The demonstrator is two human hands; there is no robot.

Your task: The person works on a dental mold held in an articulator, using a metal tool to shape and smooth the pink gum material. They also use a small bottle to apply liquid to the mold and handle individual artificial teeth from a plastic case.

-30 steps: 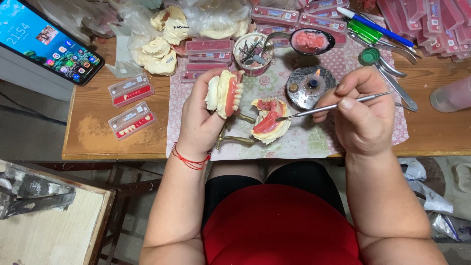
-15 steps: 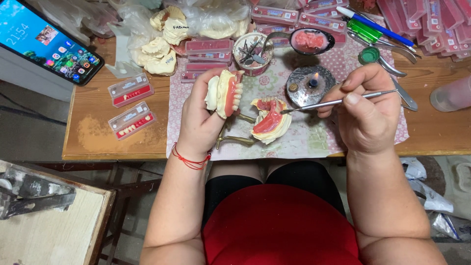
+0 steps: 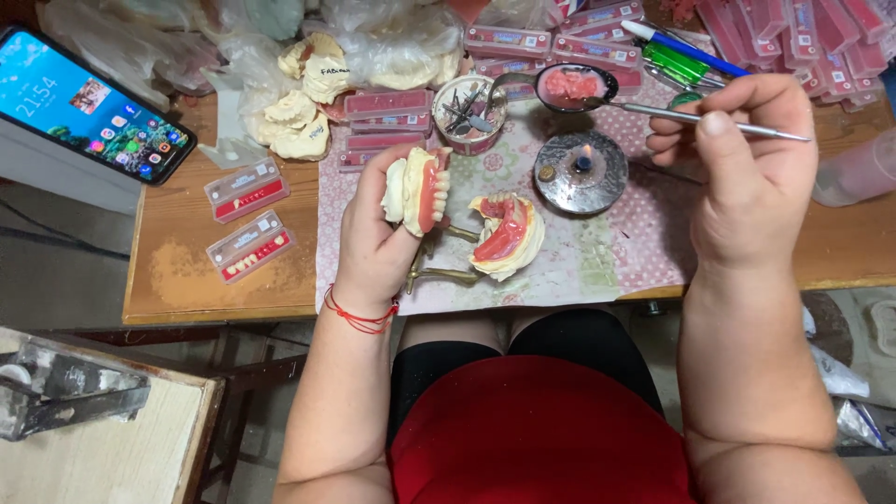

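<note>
Two hands, left hand [image 3: 373, 238] holding one denture cast [image 3: 417, 189], right hand [image 3: 747, 163] one metal tool [image 3: 691, 116]

phones [image 3: 89, 105]: 1 | tooth cards on bare wood [image 3: 245, 189]: 2 | burners [image 3: 581, 172]: 1

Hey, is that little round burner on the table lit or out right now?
Lit: a small flame shows at the middle of the round metal burner.

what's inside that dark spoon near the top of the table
The spoon holds a lump of pink wax-like material. The bowl's bottom beneath it is covered, so nothing more shows there.
</note>
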